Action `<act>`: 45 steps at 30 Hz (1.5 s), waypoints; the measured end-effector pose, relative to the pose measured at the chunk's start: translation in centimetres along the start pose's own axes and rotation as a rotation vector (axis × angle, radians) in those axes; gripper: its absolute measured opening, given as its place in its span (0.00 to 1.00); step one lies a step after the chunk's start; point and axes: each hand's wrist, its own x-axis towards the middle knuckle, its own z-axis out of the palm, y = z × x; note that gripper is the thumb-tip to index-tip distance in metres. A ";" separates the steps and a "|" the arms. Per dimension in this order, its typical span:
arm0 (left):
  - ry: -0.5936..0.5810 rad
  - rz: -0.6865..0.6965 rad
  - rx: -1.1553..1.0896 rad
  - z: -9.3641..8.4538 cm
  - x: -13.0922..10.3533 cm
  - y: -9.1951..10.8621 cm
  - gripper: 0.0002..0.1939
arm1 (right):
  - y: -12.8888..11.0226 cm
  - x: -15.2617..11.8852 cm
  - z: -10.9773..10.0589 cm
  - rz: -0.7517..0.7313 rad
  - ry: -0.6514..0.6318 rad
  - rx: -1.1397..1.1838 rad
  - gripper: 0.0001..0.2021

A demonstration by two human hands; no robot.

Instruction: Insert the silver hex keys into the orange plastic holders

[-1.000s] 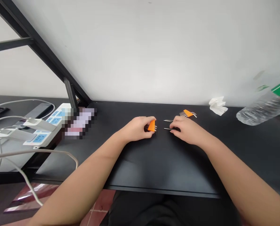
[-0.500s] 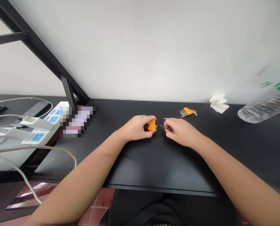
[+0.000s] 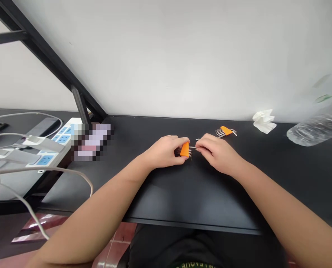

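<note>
My left hand (image 3: 168,152) is closed around an orange hex key holder (image 3: 184,149), thumb at its near end and fingers at its far end. Several metal keys stick out of its right side. Between the thumb and fingers of my right hand (image 3: 214,152) is a thin metal hex key (image 3: 193,147), whose left end meets the holder; whether it sits in a slot I cannot tell. Another small metal piece (image 3: 198,139) lies on the table just behind my right fingers. A second orange holder (image 3: 226,130) filled with hex keys rests farther back.
On the black table (image 3: 166,197), a crumpled white tissue (image 3: 264,121) and a clear plastic bottle (image 3: 316,128) lie at the back right. At left are a white power strip (image 3: 52,149) with chargers and cables, and a blurred phone-like item (image 3: 94,141). A white wall stands behind.
My right hand has turned and brought the hex key left to the orange holder, closing the gap. The left hand still grips the holder. The whole view has shifted slightly.
</note>
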 end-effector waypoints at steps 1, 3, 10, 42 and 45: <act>0.001 -0.003 -0.004 0.0 0.0 -0.1 0.14 | 0.0 0.0 -0.1 -0.002 0.007 -0.002 0.09; 0.003 -0.007 -0.013 0.0 -0.1 -0.1 0.13 | 0.0 -0.1 -0.2 -0.014 0.020 0.001 0.09; 0.015 -0.018 -0.067 -0.3 0.0 0.1 0.10 | -0.4 -0.1 -0.4 -0.053 0.064 0.027 0.10; 0.158 0.043 -0.132 0.5 0.0 0.5 0.19 | 0.6 0.6 0.7 0.370 -0.015 1.143 0.18; 0.158 0.046 -0.146 0.5 0.1 1.0 0.17 | 0.5 0.7 1.1 0.405 -0.071 1.189 0.19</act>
